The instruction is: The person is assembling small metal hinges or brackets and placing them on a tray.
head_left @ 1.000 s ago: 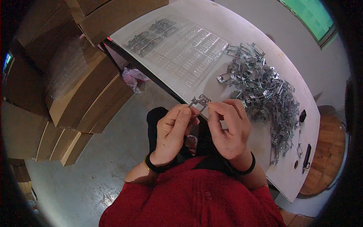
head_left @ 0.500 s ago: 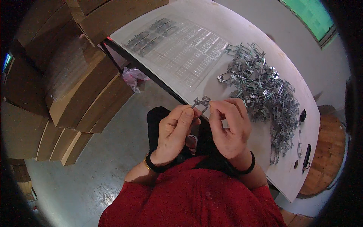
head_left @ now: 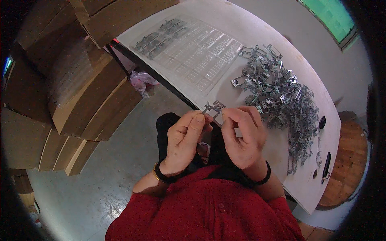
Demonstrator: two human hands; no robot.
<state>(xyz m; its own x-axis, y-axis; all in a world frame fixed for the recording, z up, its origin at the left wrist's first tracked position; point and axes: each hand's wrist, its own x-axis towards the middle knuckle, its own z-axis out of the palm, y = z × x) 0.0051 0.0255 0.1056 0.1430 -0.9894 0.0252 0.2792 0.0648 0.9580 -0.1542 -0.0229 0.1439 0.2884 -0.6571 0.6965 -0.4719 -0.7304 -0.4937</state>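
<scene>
A small grey metal bracket with a cut-out frame shape is held up between my two hands, over the table's near edge. My left hand pinches it between thumb and fingers at its left end. At its right side, the thumb and index fingertips of my right hand are pinched together on its edge. Just beyond my right hand lies a big heap of similar metal brackets. A clear plastic tray with moulded slots is farther off to the left; several metal parts fill its far-left slots.
The white table curves from far left to near right. Toward its right end lie a black tool and a small black object. A round wooden stool stands beyond. Cardboard boxes are stacked at left.
The bracket has turned slightly between my fingers, so more of its frame shows. Both hands have stayed almost in place.
</scene>
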